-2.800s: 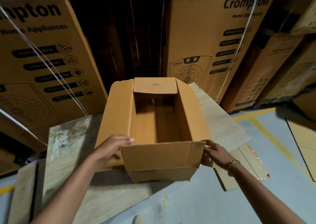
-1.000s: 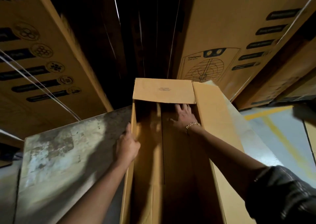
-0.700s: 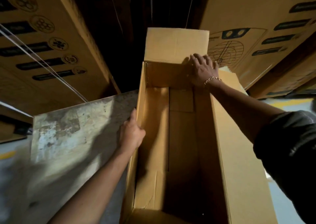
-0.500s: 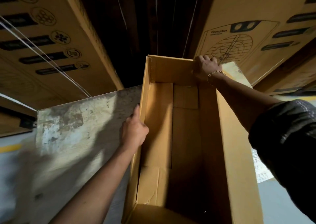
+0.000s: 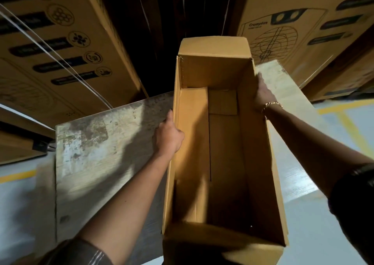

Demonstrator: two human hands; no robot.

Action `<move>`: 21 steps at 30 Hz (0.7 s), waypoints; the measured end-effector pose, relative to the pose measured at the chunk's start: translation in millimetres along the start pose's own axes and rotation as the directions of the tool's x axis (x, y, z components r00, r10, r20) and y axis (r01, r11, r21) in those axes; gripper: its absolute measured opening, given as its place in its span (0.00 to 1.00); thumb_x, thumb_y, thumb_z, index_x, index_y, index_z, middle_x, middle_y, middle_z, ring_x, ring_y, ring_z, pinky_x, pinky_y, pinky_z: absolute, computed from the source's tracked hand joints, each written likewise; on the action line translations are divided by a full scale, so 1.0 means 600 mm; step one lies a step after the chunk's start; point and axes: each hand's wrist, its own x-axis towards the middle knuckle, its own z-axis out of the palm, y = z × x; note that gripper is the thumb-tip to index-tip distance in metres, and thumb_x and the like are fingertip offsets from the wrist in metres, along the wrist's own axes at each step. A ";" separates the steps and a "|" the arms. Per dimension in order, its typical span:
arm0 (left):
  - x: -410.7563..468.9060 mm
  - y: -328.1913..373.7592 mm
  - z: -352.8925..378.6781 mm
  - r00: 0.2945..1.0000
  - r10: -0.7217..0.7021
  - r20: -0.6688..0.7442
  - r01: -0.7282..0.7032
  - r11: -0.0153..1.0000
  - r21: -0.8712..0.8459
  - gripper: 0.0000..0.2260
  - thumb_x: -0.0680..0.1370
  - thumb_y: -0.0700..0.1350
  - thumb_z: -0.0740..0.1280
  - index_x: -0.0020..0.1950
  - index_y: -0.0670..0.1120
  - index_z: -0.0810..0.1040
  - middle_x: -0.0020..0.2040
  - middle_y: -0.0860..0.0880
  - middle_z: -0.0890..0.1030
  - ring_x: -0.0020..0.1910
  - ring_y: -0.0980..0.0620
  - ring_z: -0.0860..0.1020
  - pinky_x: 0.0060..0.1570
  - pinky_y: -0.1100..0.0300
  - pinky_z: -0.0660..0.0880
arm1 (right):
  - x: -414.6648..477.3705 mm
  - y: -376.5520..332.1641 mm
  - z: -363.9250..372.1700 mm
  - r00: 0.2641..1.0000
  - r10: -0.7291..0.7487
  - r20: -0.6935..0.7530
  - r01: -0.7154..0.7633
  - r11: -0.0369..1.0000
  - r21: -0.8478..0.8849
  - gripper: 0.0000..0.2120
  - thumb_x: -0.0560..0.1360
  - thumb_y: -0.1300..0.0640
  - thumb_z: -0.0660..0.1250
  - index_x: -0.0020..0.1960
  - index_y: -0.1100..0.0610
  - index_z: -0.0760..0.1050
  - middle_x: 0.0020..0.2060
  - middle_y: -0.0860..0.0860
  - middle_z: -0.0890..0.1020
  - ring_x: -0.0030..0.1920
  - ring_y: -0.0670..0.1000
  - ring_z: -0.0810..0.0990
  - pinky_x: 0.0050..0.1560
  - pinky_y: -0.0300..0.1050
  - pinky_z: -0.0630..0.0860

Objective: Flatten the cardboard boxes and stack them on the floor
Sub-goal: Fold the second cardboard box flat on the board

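A long open cardboard box (image 5: 224,153) fills the middle of the head view, its mouth facing me and its folded bottom flaps showing deep inside. My left hand (image 5: 168,137) grips the rim of its left wall, thumb up along the edge. My right hand (image 5: 263,94) lies against the outside of the right wall, far up near the back corner; its fingers are hidden behind the cardboard. The far top flap stands upright, and the near flap hangs down towards me.
The box sits over a worn wooden board (image 5: 97,147) on a grey floor with yellow lines (image 5: 348,121). Tall printed appliance cartons (image 5: 60,48) stand close behind on the left and right (image 5: 307,27), with a dark gap between them.
My right hand has left the far end wall and moved to the outside of the right wall. The far flap now stands up. My left hand keeps its grip on the left rim.
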 end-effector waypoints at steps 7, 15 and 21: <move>-0.023 -0.029 0.005 0.999 0.002 0.049 0.003 0.995 -0.101 0.26 0.77 0.49 0.63 0.75 0.52 0.62 0.62 0.45 0.79 0.56 0.40 0.78 0.52 0.49 0.76 | -0.285 0.117 0.058 0.995 0.067 0.079 -0.082 0.975 0.205 0.38 0.78 0.61 0.65 0.80 0.51 0.47 0.77 0.55 0.61 0.67 0.60 0.73 0.65 0.57 0.72; -0.254 -0.170 0.045 0.965 -0.070 0.254 0.170 0.903 -0.394 0.32 0.79 0.51 0.67 0.79 0.53 0.56 0.74 0.46 0.70 0.70 0.43 0.71 0.68 0.45 0.69 | -0.500 0.185 0.099 0.983 0.141 0.115 -0.170 0.939 0.298 0.36 0.78 0.58 0.67 0.79 0.46 0.52 0.71 0.52 0.70 0.62 0.61 0.77 0.58 0.58 0.78; -0.315 -0.142 0.042 0.962 -0.170 0.216 0.258 0.826 -0.502 0.23 0.77 0.41 0.66 0.73 0.48 0.70 0.62 0.48 0.79 0.60 0.43 0.78 0.60 0.50 0.75 | -0.526 0.177 0.086 0.975 0.168 0.143 -0.221 0.744 0.630 0.29 0.79 0.69 0.59 0.75 0.48 0.64 0.56 0.51 0.81 0.53 0.63 0.81 0.54 0.62 0.79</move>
